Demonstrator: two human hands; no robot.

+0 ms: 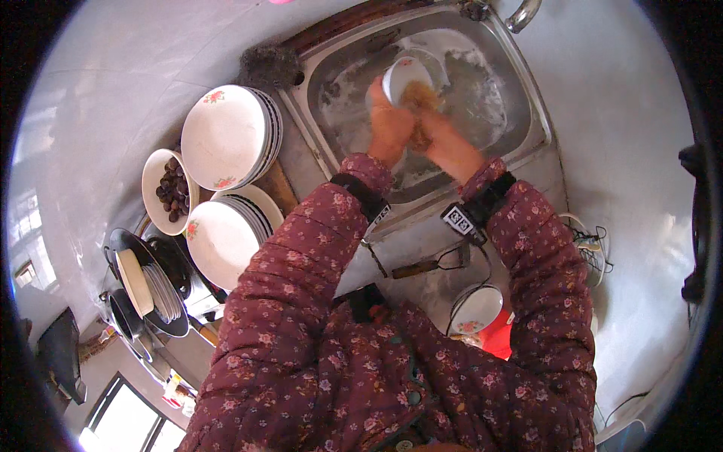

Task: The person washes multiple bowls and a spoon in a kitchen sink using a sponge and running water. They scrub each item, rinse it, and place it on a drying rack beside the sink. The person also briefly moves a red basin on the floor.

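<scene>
My left hand (388, 127) grips the rim of a white bowl (402, 76) with a red flower print, tilted over a stainless steel sink (361, 148). Inside the bowl, my right hand (432, 121) presses a brownish scrubber (419, 100); motion blurs its fingers. Cloudy water with patches of foam lies in the basin, and what seems to be another dish shows faintly beneath the bowl.
Left of the sink stand stacks of flowered plates (226, 135) and bowls (223, 243), beside a bowl of dark round fruit (172, 189). A metal faucet (524, 16) reaches in at the top right. Near my body lie a wooden-handled utensil (421, 268) and a white bowl (479, 308).
</scene>
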